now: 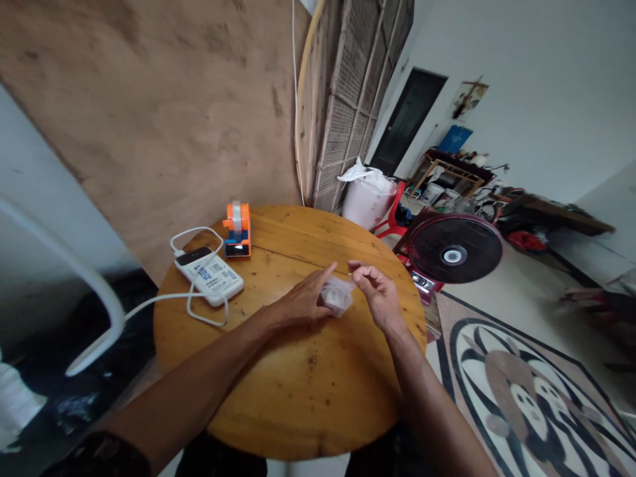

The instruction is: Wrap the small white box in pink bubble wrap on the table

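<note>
Two bare hands over a round wooden table (pixel 311 397): the left hand (pixel 305 295) grips a small clear plastic container (pixel 338 296) between thumb and fingers, near the table's middle; the right hand (pixel 375 290), beside it, has thumb and forefinger nearly together, anything pinched too small to identify.

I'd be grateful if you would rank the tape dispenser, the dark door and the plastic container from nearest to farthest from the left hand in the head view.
Nearest to the left hand:
1. Plastic container, at its fingers.
2. Tape dispenser, toward the table's far left.
3. Dark door, across the room, right.
</note>
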The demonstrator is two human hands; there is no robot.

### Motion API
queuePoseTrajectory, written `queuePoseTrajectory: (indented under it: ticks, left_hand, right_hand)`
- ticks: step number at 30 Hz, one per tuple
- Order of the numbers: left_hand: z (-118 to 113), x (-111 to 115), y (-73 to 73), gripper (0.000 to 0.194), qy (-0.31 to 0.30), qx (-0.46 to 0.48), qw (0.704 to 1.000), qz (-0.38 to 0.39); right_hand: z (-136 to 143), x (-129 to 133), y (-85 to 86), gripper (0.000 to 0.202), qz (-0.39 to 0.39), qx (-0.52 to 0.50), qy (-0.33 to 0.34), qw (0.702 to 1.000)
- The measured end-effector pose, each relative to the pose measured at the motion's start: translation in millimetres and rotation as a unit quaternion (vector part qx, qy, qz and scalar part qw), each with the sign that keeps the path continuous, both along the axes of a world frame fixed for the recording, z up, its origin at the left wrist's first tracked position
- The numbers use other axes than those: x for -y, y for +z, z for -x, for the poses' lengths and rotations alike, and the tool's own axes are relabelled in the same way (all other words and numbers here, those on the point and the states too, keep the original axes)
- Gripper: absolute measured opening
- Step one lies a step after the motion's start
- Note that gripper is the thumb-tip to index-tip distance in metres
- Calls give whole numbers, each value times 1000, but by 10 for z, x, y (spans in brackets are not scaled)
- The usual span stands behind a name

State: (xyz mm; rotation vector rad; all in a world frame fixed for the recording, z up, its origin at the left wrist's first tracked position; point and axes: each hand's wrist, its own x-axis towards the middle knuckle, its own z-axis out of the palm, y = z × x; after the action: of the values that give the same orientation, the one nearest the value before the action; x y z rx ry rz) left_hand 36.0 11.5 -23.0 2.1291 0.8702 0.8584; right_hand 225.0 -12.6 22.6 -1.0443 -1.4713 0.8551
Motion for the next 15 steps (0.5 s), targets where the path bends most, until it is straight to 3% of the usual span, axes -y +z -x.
queuePoseTrajectory:
  ticks: [7, 12, 15]
  left_hand:
    - [32, 11, 94, 113, -18, 22, 997, 72]
    - [57, 6, 188, 107, -28, 79, 982, 167]
    - [58, 2, 200, 101, -32, 113, 976, 184]
  right_hand:
    - [-10, -172, 51, 19, 21, -25, -24, 999]
    - [6, -297, 155, 20, 26, -15, -43, 999]
    - [22, -366, 203, 21, 21, -19, -39, 999]
